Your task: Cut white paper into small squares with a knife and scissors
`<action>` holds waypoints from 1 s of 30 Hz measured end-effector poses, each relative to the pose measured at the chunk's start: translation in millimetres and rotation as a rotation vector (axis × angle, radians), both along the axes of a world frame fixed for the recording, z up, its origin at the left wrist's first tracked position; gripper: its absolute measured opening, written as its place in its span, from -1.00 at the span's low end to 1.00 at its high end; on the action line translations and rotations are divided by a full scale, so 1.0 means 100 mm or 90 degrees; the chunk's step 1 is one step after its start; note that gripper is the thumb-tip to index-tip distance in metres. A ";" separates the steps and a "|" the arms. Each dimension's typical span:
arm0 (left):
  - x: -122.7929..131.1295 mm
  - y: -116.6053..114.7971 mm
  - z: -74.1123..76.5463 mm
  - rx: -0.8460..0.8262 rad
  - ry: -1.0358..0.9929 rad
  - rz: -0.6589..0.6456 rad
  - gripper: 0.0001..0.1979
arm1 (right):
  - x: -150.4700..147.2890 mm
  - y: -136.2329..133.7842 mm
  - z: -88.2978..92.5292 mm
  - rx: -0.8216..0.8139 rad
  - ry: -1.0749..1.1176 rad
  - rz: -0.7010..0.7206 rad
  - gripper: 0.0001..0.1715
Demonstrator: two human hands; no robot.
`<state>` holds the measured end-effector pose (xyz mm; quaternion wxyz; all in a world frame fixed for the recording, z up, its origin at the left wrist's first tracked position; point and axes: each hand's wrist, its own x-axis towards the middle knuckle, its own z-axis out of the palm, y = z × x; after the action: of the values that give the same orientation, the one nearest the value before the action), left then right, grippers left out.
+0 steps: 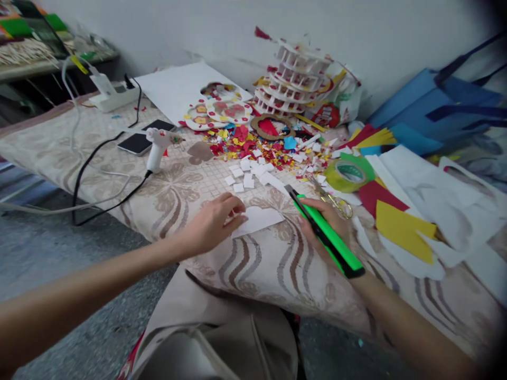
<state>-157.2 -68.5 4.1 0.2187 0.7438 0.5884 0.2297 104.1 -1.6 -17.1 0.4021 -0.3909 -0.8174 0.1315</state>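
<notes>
The left hand [216,221] has its fingers bent and drawn together at the left end of a white paper piece [261,221]; whether it pinches the paper or only presses it down cannot be told. The paper lies on the cloth-covered table [253,287], between the two hands. The right hand [327,224] is wrapped around a green utility knife [332,237], blade pointing forward and to the left, above the table and near the paper's right end. To the right of this hand lies a yellow paper piece [407,229]. Just beyond the right hand are gold-handled scissors [336,203] and, past them, a roll of tape [346,175]. Ahead of the left hand, small white squares [249,181] lie scattered; forward and left of it stands a white glue gun [156,150]. Farther ahead of both hands spread coloured paper scraps [241,140], with a white tiered model [291,82] behind them. Far beyond the right hand, to its right, stands a blue bag [428,103].
</notes>
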 end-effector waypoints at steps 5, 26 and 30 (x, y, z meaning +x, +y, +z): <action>0.12 -0.17 -0.14 0.051 0.121 0.010 -0.71 | -0.19 0.24 0.06 -0.031 0.041 0.037 -0.59; 0.37 0.75 0.07 0.108 -0.057 -0.191 -0.72 | 0.13 0.52 -0.02 -0.286 0.214 0.004 -0.57; 0.42 0.99 0.03 0.080 -0.065 -0.291 -0.71 | 0.16 0.55 -0.04 -0.313 0.234 0.043 -0.56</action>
<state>-115.5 30.6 7.1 0.2479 0.8572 0.3773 0.2478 120.5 53.9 -21.1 0.4320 -0.4187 -0.6872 0.4072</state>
